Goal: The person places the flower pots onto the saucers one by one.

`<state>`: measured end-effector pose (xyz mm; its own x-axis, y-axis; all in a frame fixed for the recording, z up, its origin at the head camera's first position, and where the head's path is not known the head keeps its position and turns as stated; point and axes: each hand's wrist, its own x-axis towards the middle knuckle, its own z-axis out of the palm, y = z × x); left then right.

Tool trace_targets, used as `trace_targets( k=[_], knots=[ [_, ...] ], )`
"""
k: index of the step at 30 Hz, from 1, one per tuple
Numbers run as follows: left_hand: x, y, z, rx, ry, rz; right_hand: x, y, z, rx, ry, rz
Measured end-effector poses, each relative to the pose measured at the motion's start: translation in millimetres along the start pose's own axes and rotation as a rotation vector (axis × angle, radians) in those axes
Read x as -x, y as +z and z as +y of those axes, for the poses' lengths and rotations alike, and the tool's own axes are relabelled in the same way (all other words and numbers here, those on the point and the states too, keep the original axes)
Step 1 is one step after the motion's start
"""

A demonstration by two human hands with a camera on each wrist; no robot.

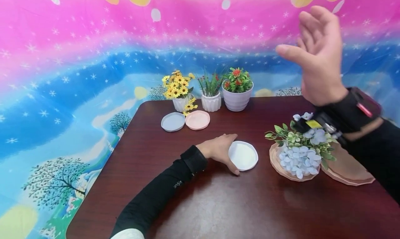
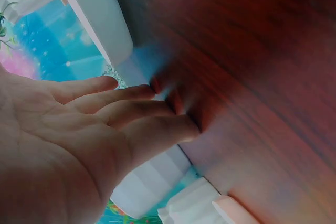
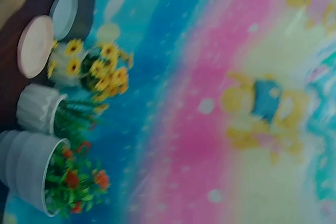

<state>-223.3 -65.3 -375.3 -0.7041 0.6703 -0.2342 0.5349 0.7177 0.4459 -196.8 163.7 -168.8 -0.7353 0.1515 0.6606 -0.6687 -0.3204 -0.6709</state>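
And down at the table [image 1: 203, 207] with the left hand [image 1: 220, 148], spread wide right at the left edge of the white saucer [image 1: 244, 156]! Thumb by the near rim, fingertips towards the far rim, 4 straight fingers [image 2: 152, 135] in the left wrist view, no curl round anything. Touching, or just beside? Cannot tell from these angles. Up high and well apart, the right hand [image 1: 322, 58], palm bared, thumb out wide, nothing in its grasp. So, 2 hands apart, 1 low and 1 high!

And the saucer itself? Flat on the dark wood, just left of the peach tray [image 1: 274, 159] with the pale-blue flowers [image 1: 298, 159]. Looks shallow, smooth and stiff; probably light enough for 1 hand. Perhaps ceramic, perhaps plaster, hard to say, so best treated as chippable. Likely slick across that white face, too, with precious little to pinch on the flat floor. Better to go for the rim: thumb on the near side, 2 or 3 fingers opposite, nice and level. Careful with a hold at 1 edge only: might tip, might skate across the polish!
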Motion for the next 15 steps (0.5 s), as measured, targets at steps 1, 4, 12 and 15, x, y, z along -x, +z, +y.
trace_targets(
  k=[1, 4, 12, 15],
  knots=[
    [-0.1, -0.5, -0.3, 0.005, -0.004, -0.003, -8.4, 0.9, 7.2, 0.037, 0.038, 0.020],
    [0.4, -2.3, -0.5, 0.002, -0.013, -0.010, -30.1, 1.8, 32.4, 0.151, 0.128, 0.053],
    [0.4, -2.2, -0.2, -0.049, 0.041, 0.006, -49.6, -5.3, 105.5, 0.520, 0.328, 0.041],
    [0.3, -1.2, -0.4, -0.036, 0.064, 0.018, -42.4, -15.0, 132.4, 0.663, 0.386, 0.007]
  ],
)
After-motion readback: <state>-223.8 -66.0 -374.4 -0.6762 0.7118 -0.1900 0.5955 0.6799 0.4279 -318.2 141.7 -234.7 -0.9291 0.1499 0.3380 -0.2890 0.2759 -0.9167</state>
